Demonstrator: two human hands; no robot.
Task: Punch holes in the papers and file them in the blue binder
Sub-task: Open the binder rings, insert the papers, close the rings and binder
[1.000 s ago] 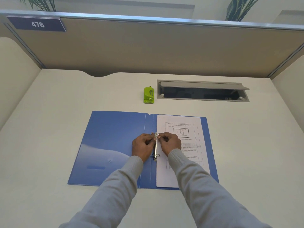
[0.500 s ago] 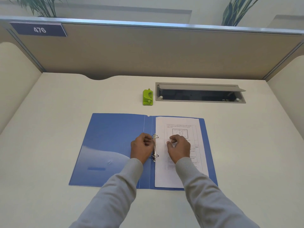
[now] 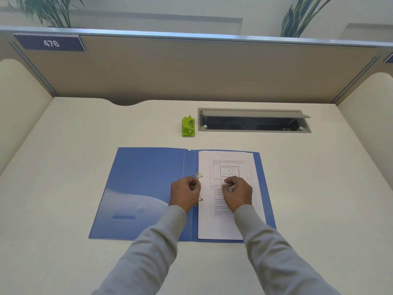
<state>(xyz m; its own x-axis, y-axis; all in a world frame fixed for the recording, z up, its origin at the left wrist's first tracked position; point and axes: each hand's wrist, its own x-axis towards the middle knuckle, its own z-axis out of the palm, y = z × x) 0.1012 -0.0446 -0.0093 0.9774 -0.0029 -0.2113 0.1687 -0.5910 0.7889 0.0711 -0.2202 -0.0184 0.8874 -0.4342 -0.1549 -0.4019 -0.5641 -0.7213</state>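
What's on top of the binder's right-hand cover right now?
White printed papers lie on the blue binder's right cover, left edge at the two metal rings. The right hand covers the middle text; how many sheets there are cannot be seen.

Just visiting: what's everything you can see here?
Desk: one, cream, inside a beige partition.
Binder: one, blue, open on the desk.
Papers: one stack, white, on the binder's right half.
Rings: two, silver, at the binder's spine.
Hole punch: one, green, behind the binder.
Cable hatch: one, grey, right of the punch.
Sign: one, blue, reading 476, on the partition.
Plants: two, green, behind the partition.
Left hand: one, fingers curled, by the rings.
Right hand: one, fingers loosely curled, over the papers.
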